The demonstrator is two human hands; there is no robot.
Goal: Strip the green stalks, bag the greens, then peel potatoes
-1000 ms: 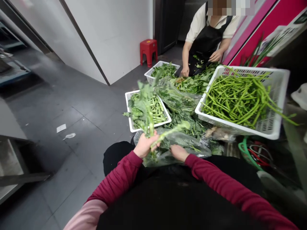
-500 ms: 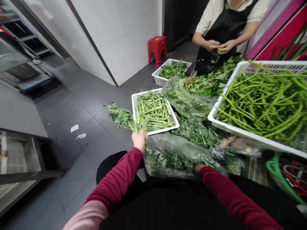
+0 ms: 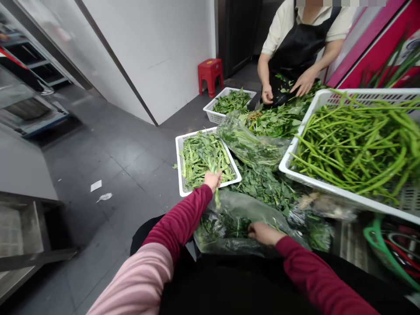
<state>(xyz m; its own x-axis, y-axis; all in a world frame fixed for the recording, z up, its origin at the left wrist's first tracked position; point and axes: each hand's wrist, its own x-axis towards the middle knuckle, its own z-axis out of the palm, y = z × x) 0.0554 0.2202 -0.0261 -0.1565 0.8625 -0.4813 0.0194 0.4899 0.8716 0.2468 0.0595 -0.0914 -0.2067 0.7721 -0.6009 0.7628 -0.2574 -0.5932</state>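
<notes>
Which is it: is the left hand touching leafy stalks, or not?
Touching. The head view shows the left hand closed around leafy stalks, a stem poking out below.

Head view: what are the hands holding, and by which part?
The left hand holds leafy greens by the stems, near the lower ends. Whether the right hand at the plastic bag grips anything is unclear.

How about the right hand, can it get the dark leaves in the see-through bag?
Probably yes: the right hand is close beside the dark leaves, and the see-through bag seems open there. Whether it grips any is hard to tell.
</notes>
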